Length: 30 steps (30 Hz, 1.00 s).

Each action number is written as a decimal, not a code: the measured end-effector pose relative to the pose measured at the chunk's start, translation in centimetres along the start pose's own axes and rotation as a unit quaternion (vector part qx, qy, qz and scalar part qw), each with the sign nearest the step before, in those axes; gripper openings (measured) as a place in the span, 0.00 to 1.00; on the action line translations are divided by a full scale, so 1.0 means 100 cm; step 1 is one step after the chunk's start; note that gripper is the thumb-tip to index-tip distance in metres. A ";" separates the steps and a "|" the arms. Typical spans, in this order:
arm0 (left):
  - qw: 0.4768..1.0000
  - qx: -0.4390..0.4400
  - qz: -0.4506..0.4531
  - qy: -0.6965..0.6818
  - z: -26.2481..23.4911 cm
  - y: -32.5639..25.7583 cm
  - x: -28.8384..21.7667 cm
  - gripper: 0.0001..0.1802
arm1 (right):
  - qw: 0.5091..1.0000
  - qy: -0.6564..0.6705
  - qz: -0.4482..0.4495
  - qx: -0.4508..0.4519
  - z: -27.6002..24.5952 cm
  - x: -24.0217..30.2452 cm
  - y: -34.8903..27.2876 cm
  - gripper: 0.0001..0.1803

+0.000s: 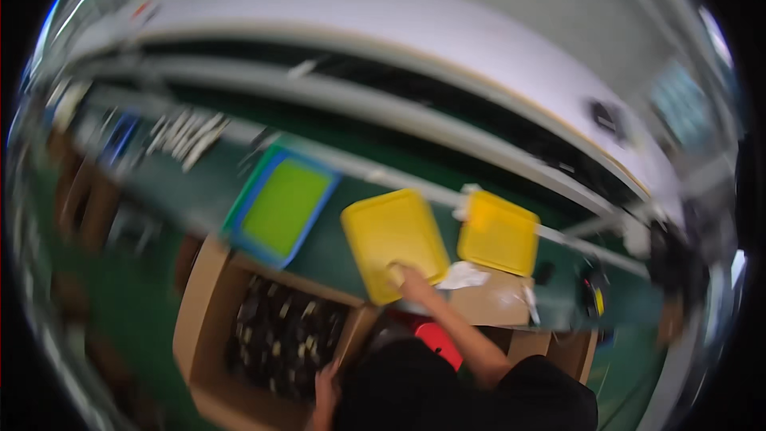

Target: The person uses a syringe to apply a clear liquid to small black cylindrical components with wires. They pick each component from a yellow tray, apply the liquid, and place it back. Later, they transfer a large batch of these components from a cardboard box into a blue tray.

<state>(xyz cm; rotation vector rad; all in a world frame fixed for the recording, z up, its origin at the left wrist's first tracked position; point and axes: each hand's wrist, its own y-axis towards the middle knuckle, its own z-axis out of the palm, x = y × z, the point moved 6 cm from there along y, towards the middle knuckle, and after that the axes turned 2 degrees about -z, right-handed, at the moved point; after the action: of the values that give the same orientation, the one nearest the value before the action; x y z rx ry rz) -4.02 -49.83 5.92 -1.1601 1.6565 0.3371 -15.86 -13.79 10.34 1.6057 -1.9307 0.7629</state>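
My right hand (408,281) reaches forward over the near end of a yellow tray (395,231) on the green bench. Something pale shows at its fingertips, too smeared to name. Low in the picture, my left hand (325,387) is beside the right wall of an open cardboard box (203,311); motion blur hides how its fingers are set. Inside that box lie many small dark pieces (287,335) with pale spots, their kind unclear.
Left of the yellow tray are stacked trays, the top one blue with a green bottom (287,203). A second yellow tray (499,231) stands to the right, above a cardboard piece (495,299). White strips (187,136) lie at far left. A red object (439,342) shows beside my body.
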 end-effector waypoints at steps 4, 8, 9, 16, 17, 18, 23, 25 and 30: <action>0.982 -0.108 -0.121 0.093 -0.029 -0.023 -0.038 0.33 | 0.995 -0.012 -0.052 0.082 0.034 0.076 0.106 0.27; 0.964 -0.168 -0.184 0.097 -0.027 -0.021 -0.042 0.32 | 0.945 -0.227 -0.224 0.077 0.091 0.140 0.191 0.39; 0.961 -0.170 -0.193 0.098 -0.020 -0.027 -0.035 0.31 | 0.913 -0.306 -0.252 0.092 0.109 0.143 0.197 0.42; 0.953 -0.176 -0.242 0.048 -0.023 -0.016 -0.047 0.26 | 0.821 -0.397 -0.348 0.215 0.155 0.105 0.247 0.34; 0.954 -0.174 -0.240 0.047 -0.025 -0.015 -0.046 0.26 | 0.813 -0.386 -0.395 0.183 0.142 0.120 0.244 0.25; 0.954 -0.172 -0.241 0.044 -0.026 -0.017 -0.046 0.26 | 0.819 -0.357 -0.410 0.185 0.130 0.131 0.240 0.22; 0.961 -0.109 -0.242 0.079 -0.033 -0.009 -0.052 0.24 | 0.878 -0.247 -0.356 0.203 0.033 0.170 0.221 0.06; 0.971 -0.098 -0.206 0.077 -0.052 0.007 -0.064 0.23 | 0.906 -0.205 -0.340 0.148 -0.016 0.178 0.199 0.04; 0.974 -0.210 -0.059 0.055 -0.146 0.120 -0.137 0.13 | 0.936 -0.201 -0.270 0.100 -0.095 0.142 0.136 0.12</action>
<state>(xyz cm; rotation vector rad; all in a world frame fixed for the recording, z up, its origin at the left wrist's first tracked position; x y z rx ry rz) -22.31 -46.96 20.03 -1.6106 1.6466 0.5753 -31.37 -15.05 25.67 2.4279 -1.5540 0.4283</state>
